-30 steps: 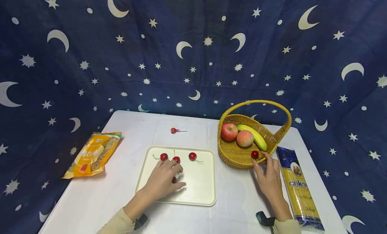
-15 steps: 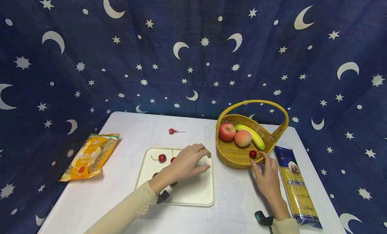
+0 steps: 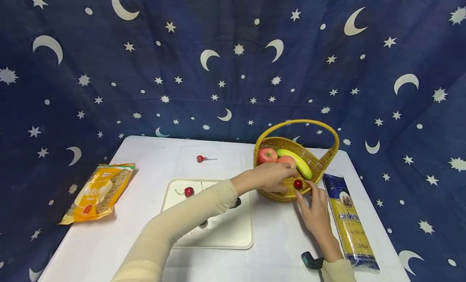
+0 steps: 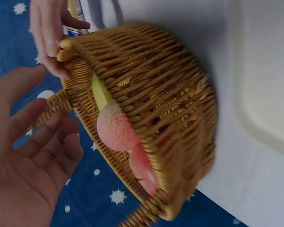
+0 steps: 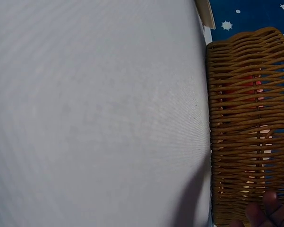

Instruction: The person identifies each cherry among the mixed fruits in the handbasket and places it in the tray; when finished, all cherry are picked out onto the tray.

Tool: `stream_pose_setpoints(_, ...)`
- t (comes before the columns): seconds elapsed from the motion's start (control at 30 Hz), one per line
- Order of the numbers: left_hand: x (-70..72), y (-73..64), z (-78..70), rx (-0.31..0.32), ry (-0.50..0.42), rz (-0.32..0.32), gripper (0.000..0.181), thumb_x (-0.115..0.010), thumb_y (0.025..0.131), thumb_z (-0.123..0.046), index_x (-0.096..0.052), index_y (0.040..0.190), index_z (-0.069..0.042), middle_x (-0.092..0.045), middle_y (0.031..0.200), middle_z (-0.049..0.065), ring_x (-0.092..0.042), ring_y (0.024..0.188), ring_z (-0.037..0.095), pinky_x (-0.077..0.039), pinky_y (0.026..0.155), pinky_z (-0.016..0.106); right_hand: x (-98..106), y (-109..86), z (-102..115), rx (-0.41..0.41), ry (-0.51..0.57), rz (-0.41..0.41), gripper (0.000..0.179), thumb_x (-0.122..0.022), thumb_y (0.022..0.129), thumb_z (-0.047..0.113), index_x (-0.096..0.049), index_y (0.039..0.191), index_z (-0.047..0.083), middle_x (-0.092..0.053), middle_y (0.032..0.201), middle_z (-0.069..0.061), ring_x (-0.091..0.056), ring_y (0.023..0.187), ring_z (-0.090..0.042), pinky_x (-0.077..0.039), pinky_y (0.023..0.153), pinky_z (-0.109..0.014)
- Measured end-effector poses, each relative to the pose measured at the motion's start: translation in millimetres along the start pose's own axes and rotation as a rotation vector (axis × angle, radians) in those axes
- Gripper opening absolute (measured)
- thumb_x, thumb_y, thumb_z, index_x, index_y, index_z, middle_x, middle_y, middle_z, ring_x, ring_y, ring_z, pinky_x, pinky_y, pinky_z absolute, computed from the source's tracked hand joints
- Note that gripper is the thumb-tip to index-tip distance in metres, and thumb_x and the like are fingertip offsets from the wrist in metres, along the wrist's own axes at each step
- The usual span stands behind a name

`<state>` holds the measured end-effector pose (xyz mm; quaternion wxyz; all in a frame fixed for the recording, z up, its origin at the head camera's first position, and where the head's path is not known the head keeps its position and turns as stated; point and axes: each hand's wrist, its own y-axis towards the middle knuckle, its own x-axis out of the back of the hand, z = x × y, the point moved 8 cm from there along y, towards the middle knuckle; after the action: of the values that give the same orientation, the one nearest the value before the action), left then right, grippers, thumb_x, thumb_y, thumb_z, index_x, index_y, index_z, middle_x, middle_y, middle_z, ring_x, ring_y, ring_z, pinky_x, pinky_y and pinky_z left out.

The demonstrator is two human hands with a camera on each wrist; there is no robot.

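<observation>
My left hand (image 3: pixel 273 177) reaches over the near left rim of a yellow wicker basket (image 3: pixel 278 198). In the left wrist view its fingers are loosely bent, with nothing held. My right hand (image 3: pixel 316 213) grips the basket's near right rim, a finger over the inside and the thumb outside. A dark red cherry (image 3: pixel 298 184) lies in the basket close to those fingertips. Behind it sit an apple (image 3: pixel 267 155), a peach (image 4: pixel 116 127) and a banana (image 3: pixel 299 164). The left sleeve crosses a cream tray (image 3: pixel 249 233), where one cherry (image 3: pixel 188 191) shows and others are partly hidden.
A red lollipop (image 3: pixel 200 158) lies behind the tray. An orange food bag (image 3: pixel 98 193) rests at the table's left edge. Right of the basket lies a blue and yellow pasta packet (image 3: pixel 349 223). The basket's tall handle (image 3: pixel 302 121) arches over the fruit.
My left hand has moved right, from above the cherries on the tray to over the basket. My right hand has stayed at the basket's rim. The head view has shifted slightly.
</observation>
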<state>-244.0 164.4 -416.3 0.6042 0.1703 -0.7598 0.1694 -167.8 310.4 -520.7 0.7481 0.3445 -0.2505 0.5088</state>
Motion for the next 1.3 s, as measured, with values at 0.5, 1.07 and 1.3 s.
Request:
stream_pose_setpoints(0.5,-33.0,83.5,1.9,0.034,0.039,0.269,0.043,-0.069,0.102,-0.021,-0.066,0.145,-0.025,-0.068,0.144,-0.007,-0.063,0.133,0.010,-0.050,0.111,0.026,1,1.6,-3,0.003,0.014,-0.002,0.060,-0.065,0.106,0.032,-0.044,0.157,0.011,-0.050,0.132,-0.022,-0.053,0.122,-0.038,-0.043,0.093,-0.053)
stream_pose_setpoints(1.07,-54.8,99.6,2.7,0.050,0.056,0.270,0.028,-0.076,0.098,-0.022,-0.072,0.126,-0.027,-0.073,0.115,-0.012,-0.061,0.099,0.004,-0.052,0.089,0.019,2,3.7,-4,0.012,0.014,-0.022,0.058,-0.068,0.104,0.030,-0.046,0.155,0.015,-0.051,0.129,-0.021,-0.054,0.121,-0.036,-0.045,0.092,-0.052)
stream_pose_setpoints(1.3,-58.7,99.0,-2.8,0.055,0.106,0.282,0.033,-0.075,0.100,-0.021,-0.066,0.130,-0.030,-0.072,0.115,-0.011,-0.064,0.104,0.005,-0.053,0.089,0.022,1,1.5,-5,0.001,0.019,-0.022,0.058,-0.069,0.104,0.030,-0.047,0.155,0.014,-0.051,0.129,-0.020,-0.054,0.120,-0.035,-0.045,0.093,-0.051)
